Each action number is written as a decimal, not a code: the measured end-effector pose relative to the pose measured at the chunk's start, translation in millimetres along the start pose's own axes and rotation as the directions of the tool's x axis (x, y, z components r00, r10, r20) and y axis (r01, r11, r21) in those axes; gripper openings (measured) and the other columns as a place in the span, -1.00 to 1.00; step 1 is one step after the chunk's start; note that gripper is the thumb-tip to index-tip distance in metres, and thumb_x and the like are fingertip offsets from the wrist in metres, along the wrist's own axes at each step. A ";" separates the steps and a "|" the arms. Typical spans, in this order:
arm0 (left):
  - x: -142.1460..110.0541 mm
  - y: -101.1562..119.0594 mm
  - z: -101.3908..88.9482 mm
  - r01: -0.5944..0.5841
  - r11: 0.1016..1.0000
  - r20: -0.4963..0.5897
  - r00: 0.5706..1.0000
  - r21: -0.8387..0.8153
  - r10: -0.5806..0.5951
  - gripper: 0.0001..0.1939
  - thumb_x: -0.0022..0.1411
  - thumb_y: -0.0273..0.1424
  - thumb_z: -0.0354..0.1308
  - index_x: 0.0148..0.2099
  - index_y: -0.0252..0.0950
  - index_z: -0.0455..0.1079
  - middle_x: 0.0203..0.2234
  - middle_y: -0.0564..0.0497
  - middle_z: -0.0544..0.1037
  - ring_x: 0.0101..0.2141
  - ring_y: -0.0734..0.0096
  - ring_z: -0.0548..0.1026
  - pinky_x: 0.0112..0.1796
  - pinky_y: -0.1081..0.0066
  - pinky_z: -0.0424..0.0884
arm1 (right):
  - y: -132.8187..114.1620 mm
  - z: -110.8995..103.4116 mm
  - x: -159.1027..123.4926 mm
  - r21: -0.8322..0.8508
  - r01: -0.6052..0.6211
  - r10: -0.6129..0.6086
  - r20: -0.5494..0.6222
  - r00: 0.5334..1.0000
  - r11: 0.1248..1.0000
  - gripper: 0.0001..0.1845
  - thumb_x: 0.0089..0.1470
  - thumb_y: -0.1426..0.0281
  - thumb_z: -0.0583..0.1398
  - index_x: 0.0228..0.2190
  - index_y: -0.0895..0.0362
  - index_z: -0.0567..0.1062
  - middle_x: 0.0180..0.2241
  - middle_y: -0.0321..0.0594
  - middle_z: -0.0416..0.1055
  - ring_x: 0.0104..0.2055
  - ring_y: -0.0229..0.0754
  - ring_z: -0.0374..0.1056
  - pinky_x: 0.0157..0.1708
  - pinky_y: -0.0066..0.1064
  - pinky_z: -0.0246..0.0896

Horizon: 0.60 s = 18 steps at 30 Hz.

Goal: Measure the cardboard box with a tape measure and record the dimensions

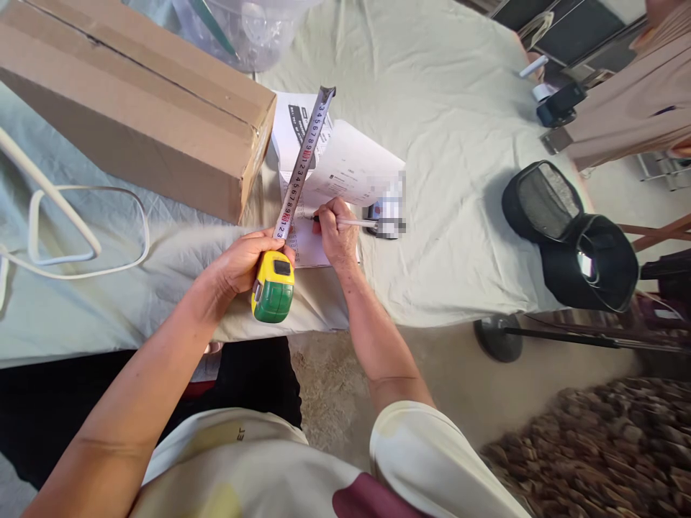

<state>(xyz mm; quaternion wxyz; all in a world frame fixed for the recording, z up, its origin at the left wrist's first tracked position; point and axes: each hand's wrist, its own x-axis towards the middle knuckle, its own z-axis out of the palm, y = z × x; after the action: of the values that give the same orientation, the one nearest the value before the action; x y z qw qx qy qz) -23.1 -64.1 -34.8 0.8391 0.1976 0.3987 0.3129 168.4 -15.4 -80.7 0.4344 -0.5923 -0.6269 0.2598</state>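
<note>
My left hand (242, 260) is closed around a yellow and green tape measure (273, 286). Its blade (304, 162) runs up and away across white printed papers (345, 169), ending near the cardboard box's corner. My right hand (335, 234) pinches a white pen (350, 223), whose tip rests on the lower sheet just right of the blade. Both hands sit at the near edge of the table covered in pale cloth (443, 144).
A long cardboard box (134, 101) lies at the left. White cable (80, 237) loops at the far left. A clear plastic container (242, 29) stands behind. A black cap (572, 230) rests at the table's right edge. Another person's sleeve (637, 101) shows top right.
</note>
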 end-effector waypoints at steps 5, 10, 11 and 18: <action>1.5 -1.3 -2.0 -0.014 1.000 0.000 1.000 0.002 0.014 -0.91 0.22 -0.51 0.10 -0.37 -0.32 0.35 -0.56 -0.06 0.54 -0.58 0.37 0.49 -0.50 0.42 0.46 | 3.3 1.8 -0.9 0.015 -0.031 0.031 -0.006 1.000 0.999 -0.70 0.26 0.30 0.06 -0.53 0.02 0.24 -0.63 -0.41 0.26 -0.50 -0.24 0.21 -0.38 -0.34 0.20; 1.5 -2.4 -4.4 -0.025 1.000 0.020 0.999 0.001 0.025 -0.95 0.20 -0.52 0.11 -0.33 -0.31 0.33 -0.55 -0.04 0.55 -0.58 0.36 0.50 -0.48 0.41 0.47 | 6.9 -1.4 -1.3 0.126 -0.013 0.017 -0.035 0.999 0.992 -0.69 0.29 0.20 0.09 -0.48 0.03 0.34 -0.57 -0.38 0.33 -0.45 -0.22 0.31 -0.33 -0.32 0.29; 1.3 -2.6 -4.4 -0.033 0.999 0.019 0.999 0.002 0.032 -0.95 0.21 -0.52 0.10 -0.32 -0.31 0.33 -0.55 -0.04 0.55 -0.58 0.36 0.50 -0.48 0.40 0.47 | 7.5 -2.0 -1.1 0.153 -0.005 0.013 -0.056 0.998 0.988 -0.68 0.30 0.16 0.10 -0.46 0.03 0.35 -0.56 -0.38 0.35 -0.44 -0.23 0.32 -0.32 -0.33 0.31; 1.7 -7.7 -5.9 -0.099 0.995 0.056 0.994 0.000 0.098 -0.91 0.24 -0.53 0.07 -0.19 -0.31 0.33 -0.55 -0.02 0.55 -0.58 0.37 0.48 -0.52 0.43 0.43 | 0.6 -2.6 -3.0 0.265 0.062 -0.050 -0.053 0.997 0.962 -0.50 0.19 -0.15 0.16 -0.31 0.04 0.44 -0.50 -0.35 0.52 -0.44 -0.23 0.47 -0.32 -0.33 0.41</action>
<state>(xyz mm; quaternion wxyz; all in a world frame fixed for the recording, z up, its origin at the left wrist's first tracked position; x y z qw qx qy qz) -24.2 -68.0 -43.8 0.8332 0.2271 0.3652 0.3476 170.7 -18.7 -80.7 0.5315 -0.5163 -0.5927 0.3157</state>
